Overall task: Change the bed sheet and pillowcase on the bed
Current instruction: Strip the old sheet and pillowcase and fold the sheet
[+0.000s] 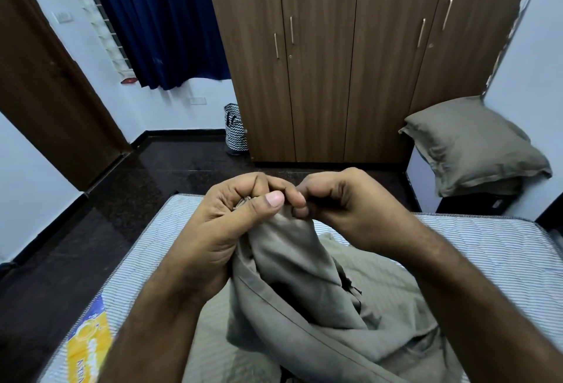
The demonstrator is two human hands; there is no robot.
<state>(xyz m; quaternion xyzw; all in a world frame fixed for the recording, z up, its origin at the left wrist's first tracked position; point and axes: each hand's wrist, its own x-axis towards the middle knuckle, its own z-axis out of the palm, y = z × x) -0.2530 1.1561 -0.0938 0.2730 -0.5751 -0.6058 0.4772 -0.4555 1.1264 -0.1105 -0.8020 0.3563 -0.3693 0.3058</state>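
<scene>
A grey-olive bed sheet (pixel 304 300) lies bunched on the bare striped mattress (pixel 487 248) in front of me. My left hand (pixel 231 221) pinches a raised edge of the sheet between thumb and fingers. My right hand (pixel 344 203) is curled closed right beside it, its fingertips on the same edge of cloth. Both hands hold the fabric up above the mattress. A pillow (pixel 469 145) in a matching grey-olive case rests on a low dark stand at the right, off the bed.
A brown four-door wardrobe (pixel 350 56) stands straight ahead across a dark glossy floor (pixel 122 199). A patterned laundry basket (pixel 236 129) sits at its left, under a blue curtain (pixel 158 20). A brown door (pixel 39 78) is at the left. A yellow label (pixel 88 343) marks the mattress corner.
</scene>
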